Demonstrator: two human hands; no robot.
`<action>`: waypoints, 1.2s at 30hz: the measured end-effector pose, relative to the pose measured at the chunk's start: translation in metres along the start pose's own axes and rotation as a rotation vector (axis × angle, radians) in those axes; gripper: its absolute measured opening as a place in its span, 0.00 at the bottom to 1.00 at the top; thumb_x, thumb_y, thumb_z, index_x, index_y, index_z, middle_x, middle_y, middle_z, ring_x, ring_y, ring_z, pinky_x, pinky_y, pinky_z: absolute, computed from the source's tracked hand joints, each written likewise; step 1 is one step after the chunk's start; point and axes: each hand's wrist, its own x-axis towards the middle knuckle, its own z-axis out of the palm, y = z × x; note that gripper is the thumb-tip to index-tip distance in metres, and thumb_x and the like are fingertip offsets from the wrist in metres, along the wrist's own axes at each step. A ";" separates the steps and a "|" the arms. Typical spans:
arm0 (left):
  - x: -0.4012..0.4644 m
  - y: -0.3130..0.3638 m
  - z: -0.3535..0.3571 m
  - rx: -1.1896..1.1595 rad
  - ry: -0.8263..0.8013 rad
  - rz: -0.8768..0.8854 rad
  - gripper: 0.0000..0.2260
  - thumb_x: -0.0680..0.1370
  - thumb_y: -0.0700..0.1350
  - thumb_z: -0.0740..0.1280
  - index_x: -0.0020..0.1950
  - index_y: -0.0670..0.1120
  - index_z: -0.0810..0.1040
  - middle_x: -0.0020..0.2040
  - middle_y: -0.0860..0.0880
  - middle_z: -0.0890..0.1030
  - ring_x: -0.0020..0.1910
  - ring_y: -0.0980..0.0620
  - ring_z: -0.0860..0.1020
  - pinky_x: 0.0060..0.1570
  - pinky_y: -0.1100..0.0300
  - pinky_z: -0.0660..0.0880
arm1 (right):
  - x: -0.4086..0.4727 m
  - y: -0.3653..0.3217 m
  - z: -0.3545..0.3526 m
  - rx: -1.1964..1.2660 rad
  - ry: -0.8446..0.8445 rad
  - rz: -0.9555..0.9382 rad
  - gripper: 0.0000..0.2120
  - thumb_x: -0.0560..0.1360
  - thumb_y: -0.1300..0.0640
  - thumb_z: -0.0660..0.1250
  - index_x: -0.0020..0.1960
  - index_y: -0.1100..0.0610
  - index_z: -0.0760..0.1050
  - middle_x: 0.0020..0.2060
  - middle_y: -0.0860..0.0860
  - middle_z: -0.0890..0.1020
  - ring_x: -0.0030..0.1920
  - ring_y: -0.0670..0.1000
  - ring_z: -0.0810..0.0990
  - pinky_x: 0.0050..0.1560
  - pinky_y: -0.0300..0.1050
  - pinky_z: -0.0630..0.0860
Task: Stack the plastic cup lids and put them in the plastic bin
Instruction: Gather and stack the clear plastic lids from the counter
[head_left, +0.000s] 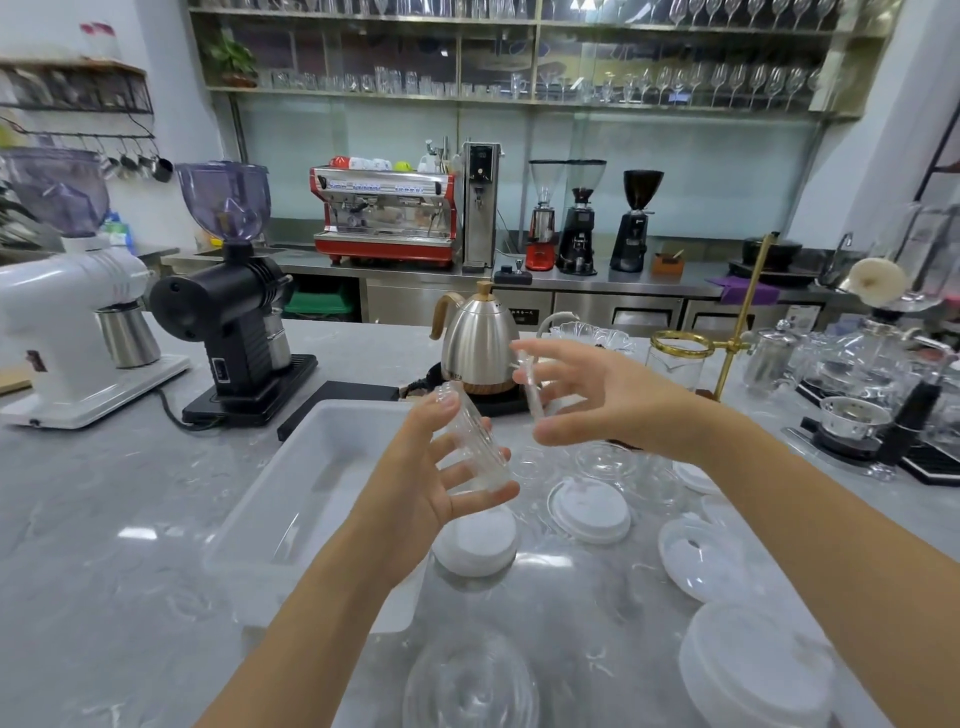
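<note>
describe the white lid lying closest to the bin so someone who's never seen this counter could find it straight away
Start at the big white plastic bin on the grey marble counter. Just off its near right corner, directly under the left hand, lies a white lid. Unlike the clear lids around it, it is opaque, and it is the leftmost of the white ones, apart from the others.

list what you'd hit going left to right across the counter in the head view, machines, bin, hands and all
white grinder → black grinder → plastic bin → left hand gripping a stack of clear lids → right hand pinching a single clear lid → gold dripper stand
</note>
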 end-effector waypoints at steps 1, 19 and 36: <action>0.001 -0.001 0.002 0.017 -0.025 0.003 0.24 0.71 0.55 0.75 0.66 0.50 0.80 0.67 0.34 0.78 0.58 0.35 0.83 0.49 0.40 0.82 | 0.000 -0.007 0.002 -0.045 -0.019 -0.021 0.43 0.64 0.43 0.80 0.74 0.36 0.63 0.66 0.40 0.76 0.61 0.39 0.78 0.58 0.43 0.78; 0.011 0.007 0.000 0.051 0.061 0.085 0.29 0.67 0.56 0.74 0.65 0.47 0.79 0.59 0.38 0.83 0.50 0.41 0.85 0.44 0.45 0.83 | 0.037 -0.003 0.014 0.122 -0.093 0.011 0.35 0.72 0.41 0.72 0.75 0.43 0.63 0.69 0.47 0.75 0.63 0.43 0.79 0.63 0.42 0.77; -0.010 0.023 -0.033 0.008 0.154 0.116 0.30 0.65 0.57 0.76 0.65 0.50 0.77 0.58 0.39 0.84 0.56 0.36 0.84 0.44 0.44 0.83 | 0.094 0.130 0.066 -0.608 -0.020 0.561 0.48 0.65 0.33 0.72 0.76 0.54 0.59 0.74 0.52 0.68 0.72 0.56 0.68 0.71 0.54 0.66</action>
